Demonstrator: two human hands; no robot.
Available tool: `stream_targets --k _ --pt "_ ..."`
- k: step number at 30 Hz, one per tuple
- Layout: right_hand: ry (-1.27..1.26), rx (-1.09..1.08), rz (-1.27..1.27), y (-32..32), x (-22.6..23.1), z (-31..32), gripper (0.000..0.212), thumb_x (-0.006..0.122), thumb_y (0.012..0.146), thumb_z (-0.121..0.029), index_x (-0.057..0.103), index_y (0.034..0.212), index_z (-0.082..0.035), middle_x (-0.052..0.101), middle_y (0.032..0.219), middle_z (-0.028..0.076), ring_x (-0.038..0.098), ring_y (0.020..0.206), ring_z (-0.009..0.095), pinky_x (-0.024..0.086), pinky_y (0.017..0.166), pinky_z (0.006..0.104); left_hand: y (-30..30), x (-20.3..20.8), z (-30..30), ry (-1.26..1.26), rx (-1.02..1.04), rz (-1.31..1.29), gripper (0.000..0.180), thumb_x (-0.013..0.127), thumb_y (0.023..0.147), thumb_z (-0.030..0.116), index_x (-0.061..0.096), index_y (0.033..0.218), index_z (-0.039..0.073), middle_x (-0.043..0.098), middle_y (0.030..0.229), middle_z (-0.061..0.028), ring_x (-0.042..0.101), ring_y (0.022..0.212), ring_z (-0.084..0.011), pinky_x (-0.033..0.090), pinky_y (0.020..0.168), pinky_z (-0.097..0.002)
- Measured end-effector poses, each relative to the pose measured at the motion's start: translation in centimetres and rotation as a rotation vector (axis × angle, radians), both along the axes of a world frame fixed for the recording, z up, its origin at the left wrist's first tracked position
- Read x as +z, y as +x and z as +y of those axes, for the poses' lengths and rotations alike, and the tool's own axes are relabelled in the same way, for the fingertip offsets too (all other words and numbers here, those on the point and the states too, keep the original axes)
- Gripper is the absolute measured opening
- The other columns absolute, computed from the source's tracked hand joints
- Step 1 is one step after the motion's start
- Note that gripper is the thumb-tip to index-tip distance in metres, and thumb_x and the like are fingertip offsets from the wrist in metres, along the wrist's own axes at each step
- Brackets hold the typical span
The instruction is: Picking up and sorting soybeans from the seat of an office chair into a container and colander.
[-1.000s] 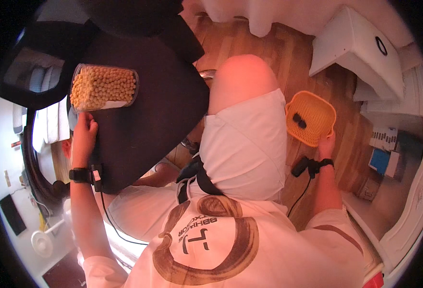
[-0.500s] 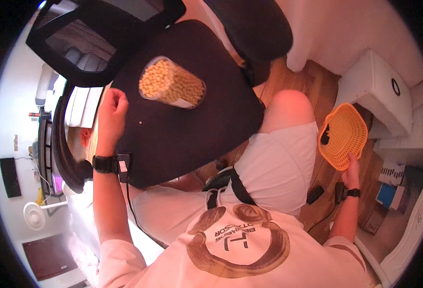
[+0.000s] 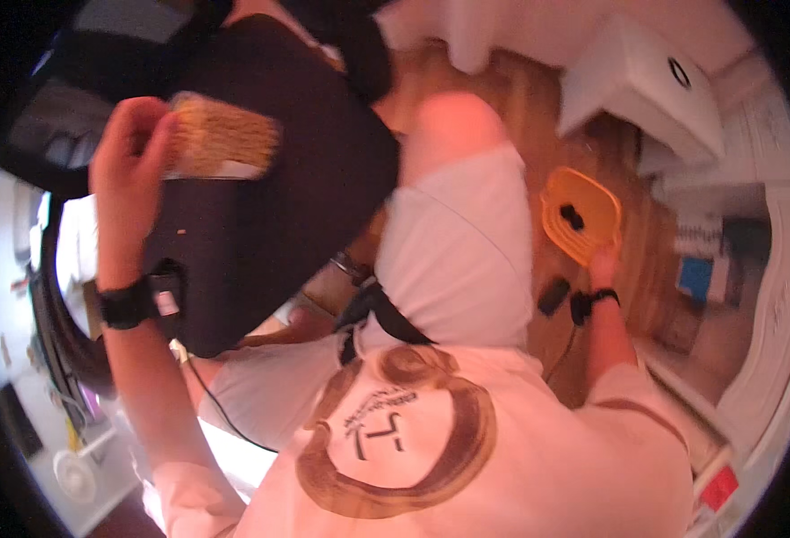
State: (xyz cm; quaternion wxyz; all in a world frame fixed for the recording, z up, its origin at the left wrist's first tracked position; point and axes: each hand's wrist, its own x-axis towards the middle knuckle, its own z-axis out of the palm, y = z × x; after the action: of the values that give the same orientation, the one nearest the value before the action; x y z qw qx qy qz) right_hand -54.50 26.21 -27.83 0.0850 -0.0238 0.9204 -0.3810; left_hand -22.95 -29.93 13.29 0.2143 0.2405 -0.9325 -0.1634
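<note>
A clear jar full of small, pale yellow beans [image 3: 226,139] stands on the black chair seat [image 3: 318,170]. My left hand [image 3: 130,148] is at the jar's mouth, its fingers and thumb curled. Blur hides whether they pinch beans or the rim. One loose bean-like speck [image 3: 181,231] lies on the seat nearer to me. Low on the right, my right hand [image 3: 604,262] is closed on the near rim of an orange plastic basket [image 3: 603,202]. A small dark thing [image 3: 571,217] shows within the basket's outline; I cannot tell what it is.
A white box-like stool [image 3: 624,85] stands on the wooden floor at the far right, beside white furniture [image 3: 767,269]. A dark object [image 3: 554,296] lies on the floor between my thigh and my right wrist. A cable [image 3: 220,403] hangs along my left forearm.
My left hand has gone from beside the seat to the jar's mouth. The whole view has shifted, so the chair and jar appear further left. My right hand still holds the basket, now tilted differently.
</note>
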Motion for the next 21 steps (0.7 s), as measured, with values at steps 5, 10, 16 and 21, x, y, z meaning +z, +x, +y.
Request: stream_targets --k 5,10,16,21 --pt "-0.035 -0.091 0.124 2.9 -0.2 3.8 0.054 0.042 0.096 0.005 0.038 0.15 -0.002 0.058 0.138 0.021 0.059 0.125 0.035 0.044 0.11 0.0416 -2.4 -0.1 0.5 -0.002 0.011 -0.016 0.014 0.067 0.101 0.015 0.065 0.107 0.003 0.067 0.093 -0.0009 0.062 0.087 -0.0065 0.05 0.077 -0.0224" --pt "-0.146 -0.14 -0.103 4.3 1.1 3.8 0.057 0.042 0.096 0.006 0.035 0.152 -0.003 0.057 0.14 0.019 0.057 0.127 0.032 0.044 0.11 0.0406 -1.8 0.5 0.8 -0.014 0.022 0.004 0.014 0.067 0.101 0.016 0.065 0.105 0.003 0.067 0.091 -0.001 0.062 0.084 -0.0068 0.05 0.076 -0.0221" --pt "-0.257 -0.118 -0.24 0.9 -7.8 7.5 0.047 0.046 0.098 -0.002 0.044 0.145 0.002 0.061 0.134 0.017 0.063 0.117 0.032 0.049 0.103 0.0407 -0.7 0.2 0.1 -0.078 0.013 0.09 0.012 0.065 0.102 0.015 0.065 0.104 0.003 0.066 0.09 -0.0013 0.061 0.085 -0.0075 0.049 0.075 -0.0231" --pt "-0.287 -0.188 -0.515 -2.5 -8.8 5.8 0.043 0.047 0.106 -0.023 0.047 0.141 0.001 0.064 0.126 0.022 0.064 0.112 0.04 0.052 0.091 0.0459 -0.8 0.4 1.0 -0.008 0.07 0.118 0.014 0.064 0.102 0.015 0.065 0.104 0.001 0.066 0.088 -0.0003 0.059 0.082 -0.006 0.048 0.073 -0.0229"
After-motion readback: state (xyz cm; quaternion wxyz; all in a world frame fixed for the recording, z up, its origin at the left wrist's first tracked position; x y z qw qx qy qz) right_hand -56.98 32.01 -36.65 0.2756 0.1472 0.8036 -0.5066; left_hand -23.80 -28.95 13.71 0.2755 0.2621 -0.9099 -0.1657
